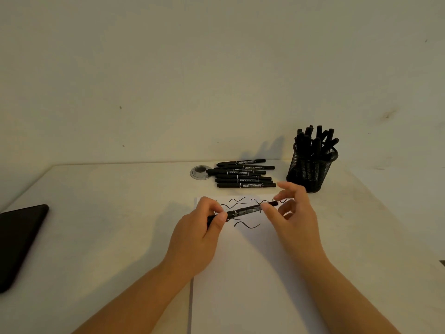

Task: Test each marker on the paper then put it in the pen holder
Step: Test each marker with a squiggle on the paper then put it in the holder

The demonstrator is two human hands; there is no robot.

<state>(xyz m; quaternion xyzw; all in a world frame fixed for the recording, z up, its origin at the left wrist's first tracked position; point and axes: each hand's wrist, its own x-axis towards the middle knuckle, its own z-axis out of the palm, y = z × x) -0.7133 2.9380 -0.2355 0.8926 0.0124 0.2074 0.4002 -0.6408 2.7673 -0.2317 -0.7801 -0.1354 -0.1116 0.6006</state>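
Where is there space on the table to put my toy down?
Bare table lies between the black tablet and the paper, and right of the paper. It's crowded at the back: loose markers beside the pen holder.

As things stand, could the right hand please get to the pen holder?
Probably yes: the right hand sits just in front of the pen holder with bare table between them, though it is pinching the marker.

Both forearms and hands are bare, with no sleeves, rings or watch visible.
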